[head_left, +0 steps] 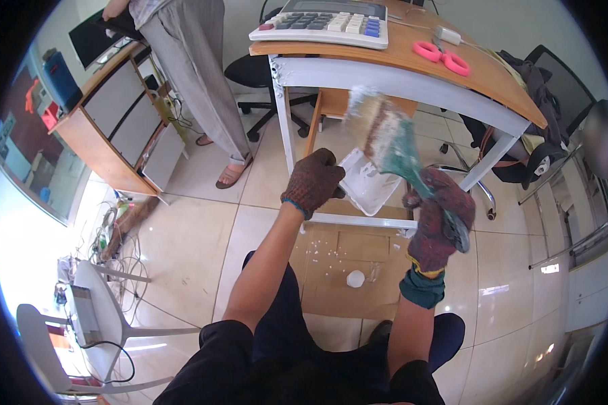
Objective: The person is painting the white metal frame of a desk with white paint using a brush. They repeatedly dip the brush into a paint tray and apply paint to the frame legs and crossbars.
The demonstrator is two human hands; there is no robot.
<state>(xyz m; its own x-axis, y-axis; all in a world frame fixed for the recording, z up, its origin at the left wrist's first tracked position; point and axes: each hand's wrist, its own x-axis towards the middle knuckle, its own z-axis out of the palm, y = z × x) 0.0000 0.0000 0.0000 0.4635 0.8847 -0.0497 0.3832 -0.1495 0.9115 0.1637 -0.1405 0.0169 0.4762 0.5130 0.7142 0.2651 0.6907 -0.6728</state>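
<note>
Right hand [442, 219] clenched round green paintbrush [400, 152], left hand [314, 181] gripping white paint tray [356, 197]; probably loading blurred bristles [366, 125] to coat table frame [398, 88] next.

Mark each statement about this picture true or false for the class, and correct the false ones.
1. The left hand and the right hand both wear gloves. True.
2. The left hand is empty. False: it holds a white tray by the edge.
3. The right hand holds a green brush. True.
4. The calculator is on the floor. False: the calculator rests on the desk.
5. Scissors with pink handles lie on the desk. True.
6. The cardboard leans against a wall. False: the cardboard lies flat on the floor.
</note>
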